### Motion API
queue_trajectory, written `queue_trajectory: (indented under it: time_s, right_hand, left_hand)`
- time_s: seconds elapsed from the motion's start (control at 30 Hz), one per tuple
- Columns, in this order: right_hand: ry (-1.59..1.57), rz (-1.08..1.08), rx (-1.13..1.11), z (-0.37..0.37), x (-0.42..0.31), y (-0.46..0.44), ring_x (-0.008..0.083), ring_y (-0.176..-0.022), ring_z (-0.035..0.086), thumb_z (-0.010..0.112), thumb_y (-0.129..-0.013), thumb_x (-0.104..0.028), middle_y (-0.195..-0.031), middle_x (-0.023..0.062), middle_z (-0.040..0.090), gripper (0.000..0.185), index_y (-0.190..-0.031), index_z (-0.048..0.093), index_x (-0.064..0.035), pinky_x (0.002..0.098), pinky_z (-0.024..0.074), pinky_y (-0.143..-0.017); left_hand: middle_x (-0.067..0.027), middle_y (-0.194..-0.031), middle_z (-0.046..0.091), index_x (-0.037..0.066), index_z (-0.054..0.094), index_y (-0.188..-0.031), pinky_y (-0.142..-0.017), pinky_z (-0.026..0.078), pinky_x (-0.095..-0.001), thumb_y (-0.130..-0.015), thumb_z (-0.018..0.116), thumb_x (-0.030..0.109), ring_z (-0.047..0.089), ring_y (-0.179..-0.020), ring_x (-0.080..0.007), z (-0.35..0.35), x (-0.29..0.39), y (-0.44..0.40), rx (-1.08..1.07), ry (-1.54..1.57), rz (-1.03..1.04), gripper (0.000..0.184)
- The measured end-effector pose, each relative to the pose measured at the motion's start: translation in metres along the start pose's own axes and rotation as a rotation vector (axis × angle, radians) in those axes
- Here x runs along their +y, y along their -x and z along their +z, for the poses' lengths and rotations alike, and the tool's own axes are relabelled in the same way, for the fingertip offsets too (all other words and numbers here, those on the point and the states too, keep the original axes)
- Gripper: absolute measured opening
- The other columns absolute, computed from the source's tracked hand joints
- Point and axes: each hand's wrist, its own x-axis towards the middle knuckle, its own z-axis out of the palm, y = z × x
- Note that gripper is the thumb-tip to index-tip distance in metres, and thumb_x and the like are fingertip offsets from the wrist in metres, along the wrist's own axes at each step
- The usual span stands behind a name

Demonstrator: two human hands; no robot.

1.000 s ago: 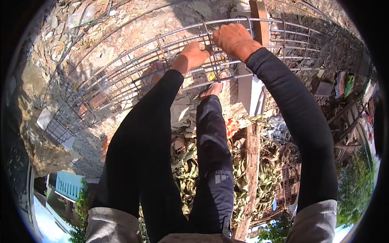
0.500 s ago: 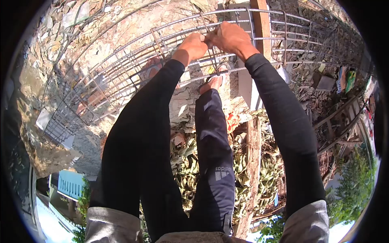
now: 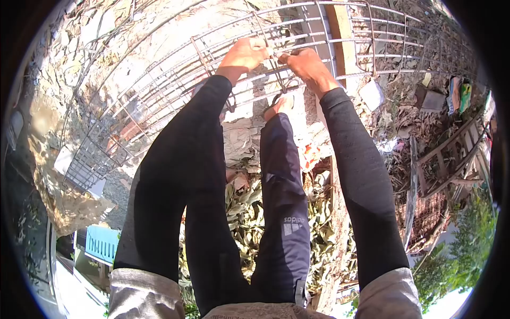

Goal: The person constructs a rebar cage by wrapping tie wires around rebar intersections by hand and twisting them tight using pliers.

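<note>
A long rebar cage [image 3: 361, 40] of thin steel bars and cross ties stretches across the upper part of the head view. My left hand [image 3: 245, 54] is at its middle, with the fingers curled in a pinch beside a cross tie [image 3: 277, 76]. On the other side of that tie, my right hand [image 3: 309, 68] has its fingers pressed together close to the bars. What either pinch contains is too small to make out. Only a narrow gap separates the two sets of fingertips.
A wooden beam [image 3: 340, 40] runs under the cage near my right hand. Dry leaves [image 3: 247, 204] and broken rubble [image 3: 48, 106] cover the ground around my feet. A ladder-like wooden frame [image 3: 449, 157] lies at right. A white block [image 3: 372, 94] sits below the cage.
My hands have moved slightly apart; they were touching before. The view has shifted, so the cage sits a little higher in the picture.
</note>
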Motion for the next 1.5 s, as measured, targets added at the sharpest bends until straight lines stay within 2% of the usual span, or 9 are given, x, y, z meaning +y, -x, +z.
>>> queue_trajectory:
  time_s: [0.27, 0.37, 0.5, 0.6, 0.77, 1.23, 1.33, 1.43, 1.5]
  right_hand:
    - [0.551, -0.186, 0.002, 0.002, -0.025, -0.046, 0.0457, -0.112, 0.07, 0.067, -0.087, -0.039, -0.118, 0.0285, 0.073, 0.049, -0.113, 0.076, 0.0017, 0.0494, 0.0548, -0.098]
    - [0.633, -0.272, -0.001, -0.002, -0.039, -0.04, 0.045, -0.113, 0.07, 0.067, -0.089, -0.043, -0.121, 0.0286, 0.072, 0.053, -0.119, 0.075, 0.0001, 0.0498, 0.054, -0.1]
    - [0.608, -0.301, 0.163, -0.015, -0.058, 0.01, 0.046, -0.102, 0.072, 0.063, -0.095, -0.039, -0.104, 0.0306, 0.073, 0.041, -0.103, 0.079, -0.0019, 0.0518, 0.0563, -0.091]
    - [0.541, -0.319, 0.357, 0.0, -0.058, 0.052, 0.0447, -0.095, 0.073, 0.061, -0.092, -0.023, -0.095, 0.0282, 0.074, 0.028, -0.101, 0.078, -0.0029, 0.0511, 0.0582, -0.085]
    - [0.167, -0.233, 0.362, 0.077, -0.028, 0.092, 0.0431, -0.085, 0.073, 0.063, -0.09, -0.016, -0.086, 0.0269, 0.073, 0.023, -0.105, 0.075, -0.0031, 0.0522, 0.0571, -0.076]
    - [-0.06, -0.304, 0.613, 0.197, -0.003, 0.01, 0.0468, -0.119, 0.059, 0.052, -0.097, -0.016, -0.128, 0.0303, 0.059, 0.046, -0.137, 0.053, 0.0068, 0.0508, 0.0485, -0.1]
    - [-0.236, -0.314, 0.707, 0.205, -0.002, -0.001, 0.0468, -0.118, 0.059, 0.053, -0.093, -0.011, -0.128, 0.0298, 0.059, 0.043, -0.132, 0.058, 0.0067, 0.0505, 0.0486, -0.1]
    - [-0.366, -0.314, 0.725, 0.202, -0.004, -0.003, 0.0469, -0.113, 0.06, 0.054, -0.09, -0.005, -0.121, 0.0287, 0.061, 0.034, -0.12, 0.065, 0.0042, 0.0508, 0.049, -0.096]
    - [-0.391, -0.326, 0.734, 0.2, -0.005, -0.002, 0.0466, -0.109, 0.061, 0.054, -0.088, -0.002, -0.116, 0.0279, 0.063, 0.029, -0.113, 0.068, 0.0021, 0.0514, 0.0494, -0.093]
  left_hand:
    - [-0.0047, -0.077, 0.07, 0.009, 0.075, -0.122, -0.062, 0.048, -0.0339, -0.101, 0.058, 0.051, 0.058, -0.064, -0.0138, 0.012, -0.024, -0.02, 0.124, -0.124, 0.034, 0.05]
    - [-0.0216, -0.091, 0.076, 0.0, 0.074, -0.112, -0.085, 0.055, -0.0476, -0.099, 0.06, 0.053, 0.075, -0.091, -0.0395, 0.015, -0.024, -0.016, 0.163, -0.044, 0.089, 0.056]
    - [-0.0294, -0.103, 0.073, -0.002, 0.074, -0.105, -0.088, 0.056, -0.0483, -0.1, 0.058, 0.05, 0.073, -0.103, -0.042, 0.007, -0.017, -0.018, 0.046, -0.091, -0.005, 0.055]
    - [-0.0218, -0.093, 0.075, 0.0, 0.073, -0.11, -0.079, 0.056, -0.043, -0.101, 0.055, 0.05, 0.074, -0.088, -0.0322, 0.017, -0.023, -0.022, 0.183, -0.327, 0.116, 0.054]
    - [-0.0298, -0.103, 0.073, -0.008, 0.07, -0.106, -0.089, 0.054, -0.0479, -0.098, 0.06, 0.053, 0.072, -0.099, -0.0409, 0.008, -0.006, -0.016, 0.121, -0.277, 0.048, 0.062]
    - [-0.0212, -0.098, 0.077, -0.007, 0.073, -0.116, -0.087, 0.054, -0.0428, -0.092, 0.07, 0.049, 0.074, -0.096, -0.0323, -0.002, 0.002, -0.019, 0.057, -0.28, 0.007, 0.061]
    - [-0.0255, -0.08, 0.073, -0.007, 0.075, -0.086, -0.073, 0.055, -0.047, -0.09, 0.07, 0.045, 0.072, -0.075, -0.0369, 0.001, -0.004, -0.026, 0.184, -0.216, 0.055, 0.052]
    - [-0.0106, -0.104, 0.077, -0.002, 0.076, -0.119, -0.084, 0.055, -0.0369, -0.093, 0.074, 0.037, 0.071, -0.093, -0.0218, -0.013, -0.01, -0.03, 0.008, -0.075, -0.096, 0.046]
    - [-0.0072, -0.099, 0.075, -0.001, 0.076, -0.116, -0.076, 0.054, -0.0321, -0.094, 0.075, 0.029, 0.066, -0.086, -0.0142, -0.015, -0.013, -0.021, 0.023, 0.183, -0.114, 0.037]
